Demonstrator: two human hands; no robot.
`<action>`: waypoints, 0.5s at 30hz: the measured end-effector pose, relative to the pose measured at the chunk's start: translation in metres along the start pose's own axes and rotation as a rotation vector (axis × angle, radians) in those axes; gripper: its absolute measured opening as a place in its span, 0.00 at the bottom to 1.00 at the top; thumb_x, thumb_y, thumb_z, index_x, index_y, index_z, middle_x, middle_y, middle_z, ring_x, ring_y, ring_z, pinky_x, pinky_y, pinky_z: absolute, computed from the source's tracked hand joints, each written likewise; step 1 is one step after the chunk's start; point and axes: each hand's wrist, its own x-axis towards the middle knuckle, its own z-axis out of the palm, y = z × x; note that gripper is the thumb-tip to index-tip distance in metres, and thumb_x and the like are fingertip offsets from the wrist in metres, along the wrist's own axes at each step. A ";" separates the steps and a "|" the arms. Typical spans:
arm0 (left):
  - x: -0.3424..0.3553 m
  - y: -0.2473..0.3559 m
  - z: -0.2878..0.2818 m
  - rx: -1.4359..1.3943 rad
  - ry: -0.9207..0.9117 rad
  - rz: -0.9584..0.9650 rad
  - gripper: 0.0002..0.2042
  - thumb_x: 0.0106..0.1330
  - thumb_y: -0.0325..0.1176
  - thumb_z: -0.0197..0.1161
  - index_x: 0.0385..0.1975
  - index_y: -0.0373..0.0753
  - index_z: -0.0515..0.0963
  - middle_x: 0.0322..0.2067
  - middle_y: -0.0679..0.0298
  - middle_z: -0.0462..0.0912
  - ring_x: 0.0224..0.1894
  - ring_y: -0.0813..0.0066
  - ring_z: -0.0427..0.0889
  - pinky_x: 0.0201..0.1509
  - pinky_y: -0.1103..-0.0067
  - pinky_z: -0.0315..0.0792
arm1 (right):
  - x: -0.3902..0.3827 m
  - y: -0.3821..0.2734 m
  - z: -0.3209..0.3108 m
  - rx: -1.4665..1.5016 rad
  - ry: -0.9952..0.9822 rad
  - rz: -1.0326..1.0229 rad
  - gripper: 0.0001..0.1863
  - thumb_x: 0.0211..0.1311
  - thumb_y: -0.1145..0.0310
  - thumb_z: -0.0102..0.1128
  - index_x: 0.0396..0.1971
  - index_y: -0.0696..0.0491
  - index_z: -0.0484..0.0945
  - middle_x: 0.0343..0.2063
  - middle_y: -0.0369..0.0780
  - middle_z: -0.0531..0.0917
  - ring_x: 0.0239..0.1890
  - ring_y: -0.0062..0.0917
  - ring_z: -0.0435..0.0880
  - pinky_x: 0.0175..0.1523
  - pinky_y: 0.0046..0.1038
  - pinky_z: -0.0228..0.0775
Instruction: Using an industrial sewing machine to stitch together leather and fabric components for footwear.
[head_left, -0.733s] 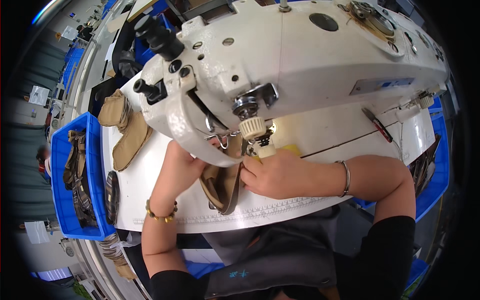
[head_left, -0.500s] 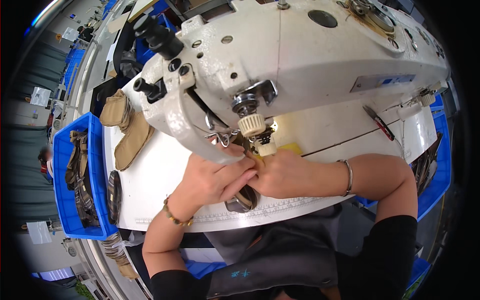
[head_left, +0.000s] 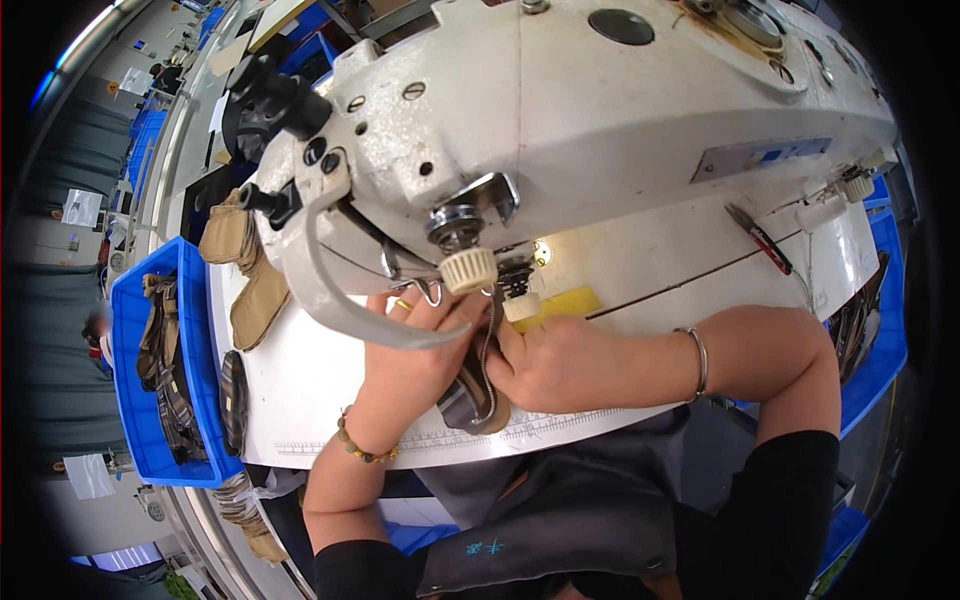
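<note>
Beneath the needle area of the white sewing machine (head_left: pixel 620 120), my left hand (head_left: pixel 410 360) presses its curled fingers on a brown-grey shoe upper (head_left: pixel 469 408) with a zipper-like edge; its fingertips are partly hidden behind the curved guard. My right hand (head_left: pixel 545 365) grips the same piece from the right, fingers bent and close to my left hand's. A yellow guide piece (head_left: pixel 570 300) lies just beyond my right hand. Snips with dark red handles (head_left: pixel 760 240) rest farther right on the bed.
Tan fabric pieces (head_left: pixel 255 300) and a plaid piece (head_left: pixel 232 400) lie at the table's left. Blue bins (head_left: pixel 205 340) with cut pieces flank the table, another on the right (head_left: pixel 870 400). A ruler strip (head_left: pixel 330 447) runs along the front edge. A person is in the left background.
My left hand moved rightward and inward onto the piece, then slightly back and upward. My right hand stayed on the piece, shifting slightly. The whole view has shifted a little.
</note>
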 end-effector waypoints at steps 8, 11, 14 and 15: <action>-0.005 -0.001 0.001 -0.065 -0.070 0.125 0.13 0.49 0.34 0.69 0.36 0.42 0.85 0.33 0.73 0.78 0.31 0.74 0.75 0.47 0.68 0.65 | -0.001 -0.004 -0.005 -0.055 -0.073 -0.077 0.11 0.43 0.68 0.59 0.22 0.63 0.81 0.30 0.64 0.83 0.14 0.24 0.78 0.15 0.25 0.66; -0.006 -0.002 0.001 -0.117 -0.124 0.110 0.13 0.49 0.34 0.68 0.36 0.41 0.85 0.32 0.72 0.76 0.30 0.73 0.75 0.45 0.68 0.63 | 0.000 -0.005 -0.008 -0.050 -0.122 -0.067 0.11 0.44 0.68 0.60 0.22 0.62 0.81 0.32 0.63 0.84 0.15 0.23 0.78 0.15 0.24 0.66; -0.006 -0.002 0.003 -0.129 -0.127 0.114 0.13 0.50 0.34 0.68 0.36 0.42 0.85 0.32 0.71 0.75 0.29 0.72 0.74 0.42 0.68 0.61 | 0.000 -0.007 -0.009 -0.089 -0.115 -0.060 0.11 0.45 0.68 0.59 0.22 0.62 0.82 0.32 0.63 0.84 0.14 0.23 0.78 0.15 0.23 0.65; -0.006 -0.002 0.003 -0.131 -0.111 0.126 0.12 0.50 0.33 0.68 0.36 0.42 0.85 0.32 0.71 0.75 0.29 0.72 0.74 0.40 0.68 0.60 | 0.001 -0.007 -0.010 -0.088 -0.114 -0.061 0.11 0.45 0.68 0.59 0.22 0.62 0.82 0.32 0.63 0.84 0.14 0.23 0.78 0.15 0.23 0.65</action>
